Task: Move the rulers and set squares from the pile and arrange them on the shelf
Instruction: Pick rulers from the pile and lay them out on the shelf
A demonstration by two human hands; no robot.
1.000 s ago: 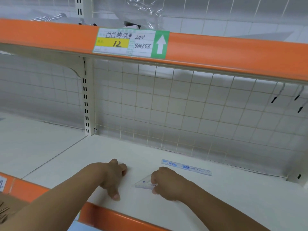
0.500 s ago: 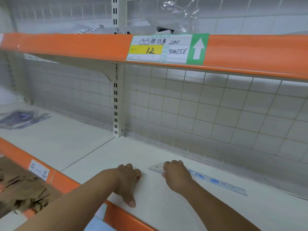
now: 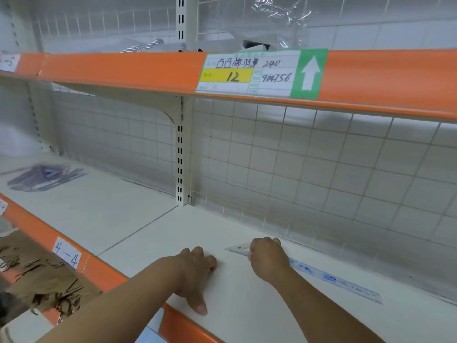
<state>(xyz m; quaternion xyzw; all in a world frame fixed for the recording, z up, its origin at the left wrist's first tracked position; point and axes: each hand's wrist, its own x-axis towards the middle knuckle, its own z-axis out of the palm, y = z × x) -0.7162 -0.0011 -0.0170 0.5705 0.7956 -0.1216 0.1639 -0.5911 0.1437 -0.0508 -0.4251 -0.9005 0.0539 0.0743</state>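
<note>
Two pieces are on the right-hand bay of the shelf [image 3: 247,308] so far: one ruler [image 3: 333,278] and one set square [image 3: 236,249]. The rest of the stock sits in the pile [image 3: 47,175], a blurred bluish heap on the neighbouring bay to the left, well apart from both hands. Judgement: early in the job, most pieces not yet moved. Count in the pile not readable.

Ruler lies flat near the back of the shelf, just in front of the wire grid [image 3: 321,181]. Long axis runs along the back edge, left to right. One end is hidden behind the right wrist, the other reaches out to the right. Looks placed.

Set square lies flat at the ruler's left end, on the same line. Only its sharp corner shows, pointing left, away from the ruler. The rest is under the right hand [image 3: 268,258].

Right hand: knuckles up, fingers curled down over the set square, holding it against the shelf. Fingertips hidden, so firmness of the hold cannot be told. Probably lining it up, not yet let go.

Left hand [image 3: 195,273]: rests on bare shelf beside the right hand, apart from the set square. Fingers loosely bent, thumb stretched toward the orange front edge [image 3: 188,328]. Holds nothing.
</note>
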